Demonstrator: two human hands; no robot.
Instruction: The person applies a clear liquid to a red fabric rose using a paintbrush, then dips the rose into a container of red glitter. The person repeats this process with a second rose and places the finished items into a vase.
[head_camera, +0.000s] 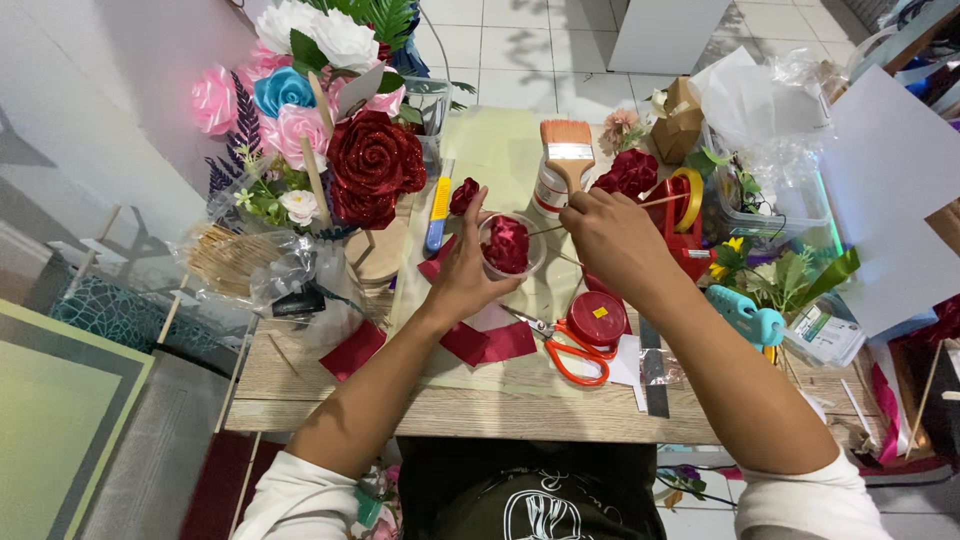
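- Dark red ribbon rose (507, 243) sits in a small clear plastic cup (531, 262) on the wooden table (300, 385), cradled by your left hand (462, 270), fingers curled around the cup.
- Your right hand (612, 235) pinches a thin wooden skewer (547, 229); its long axis runs left toward the rose, just beside it.

A wooden table (330, 400) carries red-handled scissors (575, 355), red fabric pieces (352, 349) and a bouquet (310, 110).
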